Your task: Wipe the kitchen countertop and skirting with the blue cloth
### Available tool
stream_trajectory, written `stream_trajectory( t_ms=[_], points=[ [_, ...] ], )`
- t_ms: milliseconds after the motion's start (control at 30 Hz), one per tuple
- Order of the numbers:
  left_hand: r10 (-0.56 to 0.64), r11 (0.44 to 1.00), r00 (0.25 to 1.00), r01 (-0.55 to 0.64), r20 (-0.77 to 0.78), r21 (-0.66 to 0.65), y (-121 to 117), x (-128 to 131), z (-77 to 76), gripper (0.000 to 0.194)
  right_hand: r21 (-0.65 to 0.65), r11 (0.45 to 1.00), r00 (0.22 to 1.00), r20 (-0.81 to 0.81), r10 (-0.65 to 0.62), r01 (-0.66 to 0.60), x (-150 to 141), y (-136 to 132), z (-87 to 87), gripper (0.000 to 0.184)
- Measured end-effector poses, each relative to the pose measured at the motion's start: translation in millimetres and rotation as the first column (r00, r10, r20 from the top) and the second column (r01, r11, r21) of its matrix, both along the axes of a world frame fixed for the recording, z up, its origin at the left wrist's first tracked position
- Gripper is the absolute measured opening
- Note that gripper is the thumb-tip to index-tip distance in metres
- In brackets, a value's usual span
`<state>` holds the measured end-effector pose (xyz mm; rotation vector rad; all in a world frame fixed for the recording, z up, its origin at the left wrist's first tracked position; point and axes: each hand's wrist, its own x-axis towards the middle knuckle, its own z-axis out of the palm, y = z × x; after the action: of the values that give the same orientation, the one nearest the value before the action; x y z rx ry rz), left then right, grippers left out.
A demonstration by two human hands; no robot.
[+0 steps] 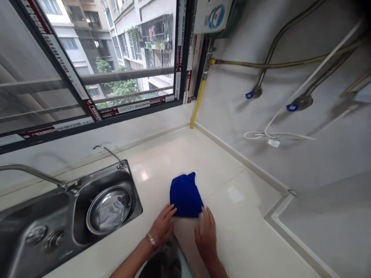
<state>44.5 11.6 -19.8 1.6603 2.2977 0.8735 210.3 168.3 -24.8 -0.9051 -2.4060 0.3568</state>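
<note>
A blue cloth (185, 197) lies folded on the pale countertop, with one corner sticking up at its far edge. My left hand (162, 227) is at its near left corner, fingers bent and closed on the edge. At the near right corner, my right hand (206, 233) has its fingertips on the cloth's edge, its thumb lower down. The undersides of both corners are hidden by my fingers. A bracelet is around my left wrist.
To the left is a steel double sink (135, 193) with a round metal strainer bowl (108, 210) in its right basin. A faucet (34, 173) and a thin spout (108, 150) rise behind it. A window (130, 104) and a wall with pipes (278, 63) border the countertop (232, 208).
</note>
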Motion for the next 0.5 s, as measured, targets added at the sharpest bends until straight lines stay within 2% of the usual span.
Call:
stream_trajectory(
  t_ms=[67, 167, 233, 333, 367, 400, 500],
  points=[
    [0.062, 0.998, 0.998, -0.062, -0.032, 0.002, -72, 5, 7.4, 0.048, -0.006, 0.992, 0.991, 0.05, 0.123, -0.123, -47, 6, 8.2, 0.059],
    [0.268, 0.963, 0.963, -0.268, -0.014, -0.021, -165, 15, 13.9, 0.043, 0.034, 0.985, 0.955, 0.253, 0.156, -0.17, -111, 19, 14.3, 0.062],
    [0.409, 0.912, 0.912, -0.409, 0.019, -0.019, -211, 20, 12.5, 0.041, 0.034, 0.977, 0.919, 0.348, 0.187, -0.211, -133, 27, 10.5, 0.062],
    [0.603, 0.798, 0.796, -0.603, 0.054, -0.02, -262, 19, 4.6, 0.04, 0.074, 0.975, 0.918, 0.36, 0.168, -0.208, -135, 35, 1.0, 0.058],
    [0.68, 0.733, 0.731, -0.68, 0.053, -0.022, -276, 18, 2.1, 0.04, 0.085, 0.978, 0.926, 0.346, 0.152, -0.192, -132, 37, -1.3, 0.058],
    [0.764, 0.645, 0.644, -0.764, 0.043, -0.02, -289, 17, 0.4, 0.042, 0.088, 0.981, 0.933, 0.334, 0.135, -0.174, -128, 39, -2.8, 0.059],
    [0.957, 0.289, 0.288, -0.957, 0.011, -0.017, -327, 16, 1.2, 0.052, 0.084, 0.993, 0.942, 0.332, 0.056, -0.089, -119, 35, -4.8, 0.062]
  ],
)
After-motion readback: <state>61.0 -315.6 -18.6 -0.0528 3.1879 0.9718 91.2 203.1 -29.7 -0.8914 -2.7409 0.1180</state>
